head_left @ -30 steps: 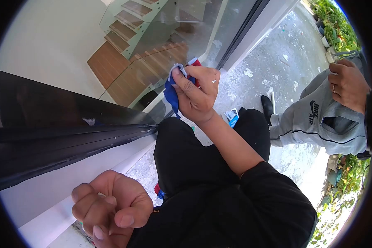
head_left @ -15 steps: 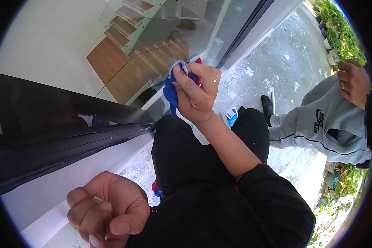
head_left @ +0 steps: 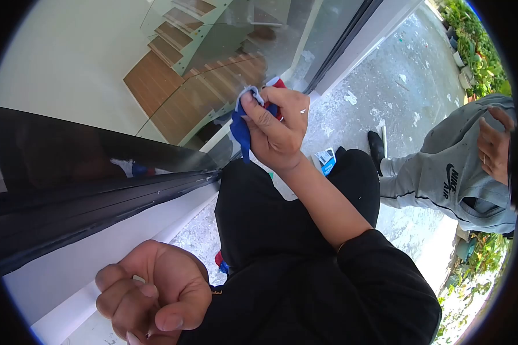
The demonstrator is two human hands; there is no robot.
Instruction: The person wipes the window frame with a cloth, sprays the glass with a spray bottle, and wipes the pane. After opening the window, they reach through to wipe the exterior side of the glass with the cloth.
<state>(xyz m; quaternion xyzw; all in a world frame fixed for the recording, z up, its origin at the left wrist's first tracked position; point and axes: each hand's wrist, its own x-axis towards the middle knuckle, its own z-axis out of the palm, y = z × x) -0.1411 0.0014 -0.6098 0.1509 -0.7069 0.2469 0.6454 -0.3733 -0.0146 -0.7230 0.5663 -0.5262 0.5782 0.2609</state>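
Note:
My right hand pinches a crumpled blue, red and pale cloth against or close to the glass pane; contact is unclear. Part of the cloth hangs below my fingers. At the lower left, my left hand has its palm towards the camera and its fingers curled inward. A small pale spot shows between those fingers, but what they hold, if anything, I cannot make out.
A dark window frame crosses the left side above a white ledge. Wooden stairs show through the glass. On the concrete floor lies a blue-and-white packet. A person in grey trousers is at right, beside plants.
The view has shifted slightly, so most things appear a little further right. The other person's hand has moved lower and its fingers are more spread. My hands keep much the same pose.

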